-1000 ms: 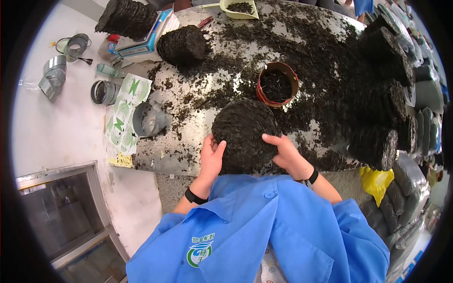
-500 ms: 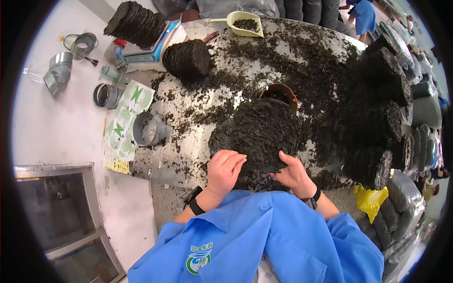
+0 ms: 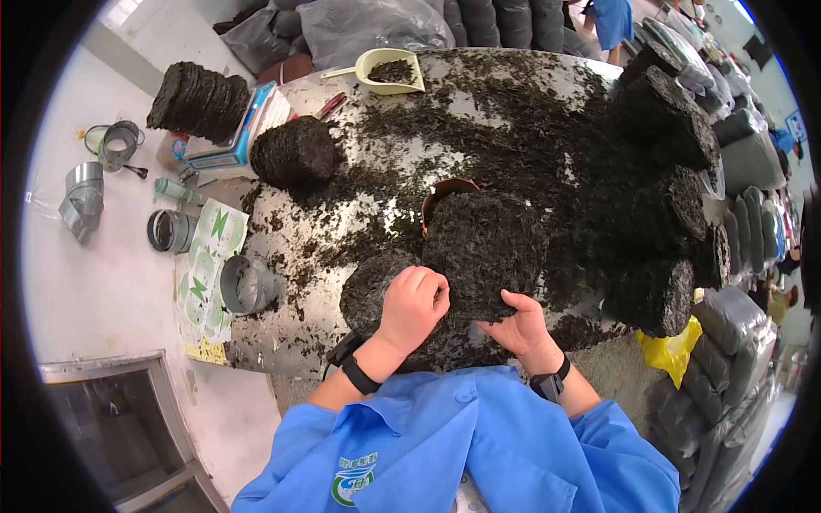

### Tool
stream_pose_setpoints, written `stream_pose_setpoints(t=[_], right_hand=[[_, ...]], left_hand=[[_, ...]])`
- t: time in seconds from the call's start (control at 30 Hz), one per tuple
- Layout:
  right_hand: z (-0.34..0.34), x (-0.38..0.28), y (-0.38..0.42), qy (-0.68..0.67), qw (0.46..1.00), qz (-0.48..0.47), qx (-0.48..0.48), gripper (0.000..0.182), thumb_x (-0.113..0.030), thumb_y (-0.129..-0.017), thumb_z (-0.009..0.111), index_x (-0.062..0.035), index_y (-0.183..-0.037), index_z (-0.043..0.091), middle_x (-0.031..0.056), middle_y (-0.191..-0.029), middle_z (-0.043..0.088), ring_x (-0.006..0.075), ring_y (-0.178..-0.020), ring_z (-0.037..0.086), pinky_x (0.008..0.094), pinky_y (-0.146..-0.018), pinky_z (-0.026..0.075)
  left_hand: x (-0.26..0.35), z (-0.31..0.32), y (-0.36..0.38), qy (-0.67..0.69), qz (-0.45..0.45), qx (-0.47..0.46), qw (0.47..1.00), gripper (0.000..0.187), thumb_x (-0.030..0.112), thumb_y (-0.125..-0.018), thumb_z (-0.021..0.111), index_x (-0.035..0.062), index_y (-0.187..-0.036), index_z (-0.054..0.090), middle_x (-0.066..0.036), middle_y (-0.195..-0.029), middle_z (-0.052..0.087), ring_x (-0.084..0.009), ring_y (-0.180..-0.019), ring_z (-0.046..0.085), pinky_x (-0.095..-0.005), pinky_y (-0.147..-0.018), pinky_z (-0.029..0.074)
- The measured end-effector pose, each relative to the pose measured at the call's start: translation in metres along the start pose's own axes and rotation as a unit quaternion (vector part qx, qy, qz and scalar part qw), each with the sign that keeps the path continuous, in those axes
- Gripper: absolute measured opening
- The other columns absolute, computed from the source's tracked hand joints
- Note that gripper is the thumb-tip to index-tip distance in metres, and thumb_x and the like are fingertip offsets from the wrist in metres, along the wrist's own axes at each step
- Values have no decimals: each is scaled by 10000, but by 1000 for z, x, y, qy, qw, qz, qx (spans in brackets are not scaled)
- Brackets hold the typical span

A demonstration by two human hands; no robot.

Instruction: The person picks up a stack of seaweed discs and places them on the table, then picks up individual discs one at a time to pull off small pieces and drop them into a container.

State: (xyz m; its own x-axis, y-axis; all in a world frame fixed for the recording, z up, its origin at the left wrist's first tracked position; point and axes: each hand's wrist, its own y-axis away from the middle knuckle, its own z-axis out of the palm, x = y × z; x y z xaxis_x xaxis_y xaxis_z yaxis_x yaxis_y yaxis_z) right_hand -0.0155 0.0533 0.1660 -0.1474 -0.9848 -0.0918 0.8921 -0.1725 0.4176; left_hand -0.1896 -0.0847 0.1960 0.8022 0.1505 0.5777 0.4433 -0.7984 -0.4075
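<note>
A dark, round dried seaweed cake [image 3: 486, 250] with a rough, layered surface is tilted up in front of me, at the near side of the table. My right hand [image 3: 517, 328] grips its lower right edge, thumb in front and fingers behind. My left hand [image 3: 412, 306] is closed at its lower left edge, fingertips pinched together; what lies between them is partly hidden. Another dark seaweed cake [image 3: 376, 286] lies on the table beside and behind my left hand. A reddish-brown round rim [image 3: 445, 190] shows behind the held cake, mostly covered.
Seaweed scraps litter the metal table [image 3: 299, 342]. Stacked seaweed cakes [image 3: 654, 295] line the right side. At the left are a grey plastic cup [image 3: 248, 286], a printed sheet [image 3: 214, 248] and a seaweed stack [image 3: 295, 152]. A cream dustpan [image 3: 402, 72] sits at the back. A yellow bag [image 3: 671, 349] hangs at right.
The camera view has shifted. The held seaweed cake has moved right relative to the cake on the table and the reddish-brown rim, uncovering more of that left cake. Both hands remain at its lower edge.
</note>
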Motion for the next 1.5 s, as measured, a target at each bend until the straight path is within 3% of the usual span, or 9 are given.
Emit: stream_pose_setpoints(t=[0.27, 0.47, 0.7, 0.97, 1.07, 1.13, 1.2, 1.33, 1.5], right_hand=[[-9, -43, -23, 10, 994, -103, 40, 527, -96, -960, 533, 38, -1457, 425, 208, -1476, 503, 374, -1372, 481, 551, -1190, 353], [-3, -61, -38, -6, 991, -133, 27, 580, -77, -890, 540, 35, -1447, 424, 212, -1450, 515, 369, -1378, 467, 541, -1203, 343], [14, -53, -48, -47, 993, -105, 4, 660, -85, -782, 530, 15, -1431, 464, 191, -1436, 537, 367, -1367, 477, 538, -1213, 314], [11, -58, -57, 8, 995, -93, 45, 583, -29, -826, 494, 21, -1406, 478, 181, -1419, 548, 361, -1333, 508, 569, -1180, 347], [-5, -70, -69, 39, 979, -140, 140, 520, 25, -848, 472, 37, -1367, 492, 199, -1391, 556, 383, -1326, 507, 594, -1160, 362], [-17, -75, -70, 37, 977, -153, 142, 483, 38, -838, 480, 71, -1319, 513, 207, -1378, 563, 377, -1343, 496, 604, -1184, 330], [-22, -77, -70, 80, 967, -160, 180, 439, 66, -855, 503, 75, -1293, 527, 209, -1338, 577, 376, -1281, 545, 609, -1117, 401], [-15, -69, -68, 118, 968, -144, 170, 443, 76, -851, 528, 37, -1293, 546, 178, -1311, 598, 349, -1253, 567, 595, -1079, 441], [-9, -56, -64, 117, 971, -151, 143, 496, 82, -859, 549, -72, -1331, 558, 99, -1257, 629, 279, -1190, 597, 533, -1019, 486]], left_hand=[[-48, 31, -81, 263, -264, 32, 927, 65, -9, -871, 665, 14, -913, 622, -60, -870, 664, -151, -776, 643, -297, -683, 521], [-22, 37, -80, 79, 22, -21, 996, 105, 51, -833, 742, 35, -930, 705, -105, -894, 678, -270, -817, 676, -357, -703, 540], [-29, 44, -75, 93, -36, 47, 994, 89, 73, -822, 769, 28, -888, 729, -106, -830, 677, -280, -765, 669, -353, -693, 543], [-45, 53, -88, 172, -182, -72, 965, 71, 51, -807, 747, 15, -856, 710, -60, -748, 643, -134, -636, 630, -299, -606, 521], [-80, 61, -93, 403, -410, -55, 816, 83, 65, -877, 706, -11, -912, 706, -38, -781, 685, -72, -710, 651, -281, -635, 542], [-106, 70, -90, 84, -255, -88, 959, 140, 83, -874, 704, 25, -1001, 710, -81, -834, 709, -191, -735, 691, -323, -678, 559], [-102, 80, -85, -101, -131, -78, 983, 118, 93, -846, 723, 54, -958, 723, -88, -889, 695, -288, -788, 681, -363, -707, 560], [-48, 88, -102, 158, -93, -57, 981, 100, 83, -838, 732, 41, -928, 715, -103, -901, 678, -299, -814, 670, -375, -729, 543], [-44, 102, -100, 142, -57, -7, 988, 60, 86, -824, 738, 54, -874, 730, -94, -831, 670, -306, -828, 669, -397, -735, 541]])
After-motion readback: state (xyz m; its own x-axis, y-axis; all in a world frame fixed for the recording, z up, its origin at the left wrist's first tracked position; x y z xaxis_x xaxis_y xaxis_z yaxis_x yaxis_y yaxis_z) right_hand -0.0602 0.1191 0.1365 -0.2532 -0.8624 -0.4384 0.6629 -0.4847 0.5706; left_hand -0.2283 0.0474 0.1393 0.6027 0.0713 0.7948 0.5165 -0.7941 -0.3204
